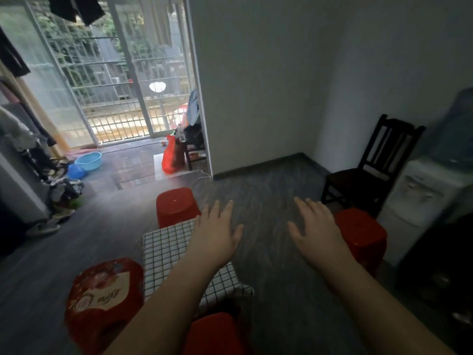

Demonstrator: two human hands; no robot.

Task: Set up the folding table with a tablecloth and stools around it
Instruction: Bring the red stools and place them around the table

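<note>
we judge the job nearly done. the checked cloth (166,249) is spread over the table, which it hides from us. four red stools stand about it: one (176,204) just beyond the cloth's far edge, one with a printed top (105,295) at its near left corner, one (215,334) at its near edge, and the right stool (361,234) well apart from it.

our left hand (216,231) hovers over the cloth's far right corner, fingers straight and spread, holding nothing. our right hand (316,226) hangs further right of the cloth, over bare floor, just as wide and empty.

what seems left is to draw the right stool in closer, and perhaps to smooth the cloth's near right corner, which looks rumpled. a dark chair (371,175) and a water dispenser (419,196) stand beyond the right stool, away from the cloth.
</note>
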